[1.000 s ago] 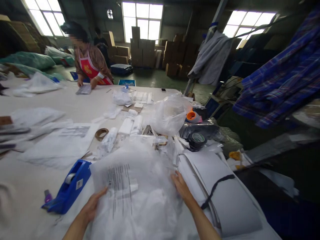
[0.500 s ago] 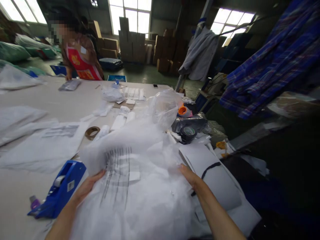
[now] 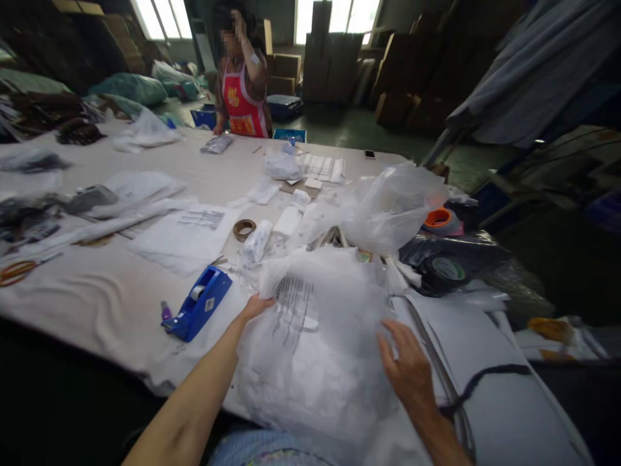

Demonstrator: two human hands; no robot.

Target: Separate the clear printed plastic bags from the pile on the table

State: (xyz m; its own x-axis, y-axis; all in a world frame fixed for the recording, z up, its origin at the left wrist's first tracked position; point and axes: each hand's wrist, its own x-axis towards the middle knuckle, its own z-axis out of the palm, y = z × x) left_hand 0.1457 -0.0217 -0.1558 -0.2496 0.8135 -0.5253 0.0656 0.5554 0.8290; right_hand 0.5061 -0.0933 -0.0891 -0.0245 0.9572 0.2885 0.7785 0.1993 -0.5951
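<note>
A cloudy white plastic bag (image 3: pixel 325 343) with printed black lines lies before me at the table's near edge, and something white shows inside it. On its left edge my left hand (image 3: pixel 257 307) is closed, the fingers partly hidden by the film. My right hand (image 3: pixel 407 362) is at the bag's right side with its fingers apart, not gripping it. To the left of the bag stands a blue tape dispenser (image 3: pixel 201 304). Beyond it lie a brown tape roll (image 3: pixel 244 229) and a rolled white bag (image 3: pixel 256 243).
Crumpled clear plastic (image 3: pixel 392 200) lies beyond the bag. At the right are an orange-cored tape roll (image 3: pixel 438 219), a black tape roll (image 3: pixel 444 275) and white sheets (image 3: pixel 509 388). Scissors (image 3: pixel 19 272) lie far left. A person in a red apron (image 3: pixel 242 103) stands across the table (image 3: pixel 111 298).
The view has swung left. My right hand has loosened from the bag and its fingers are now apart. The person opposite has raised a hand to the head.
</note>
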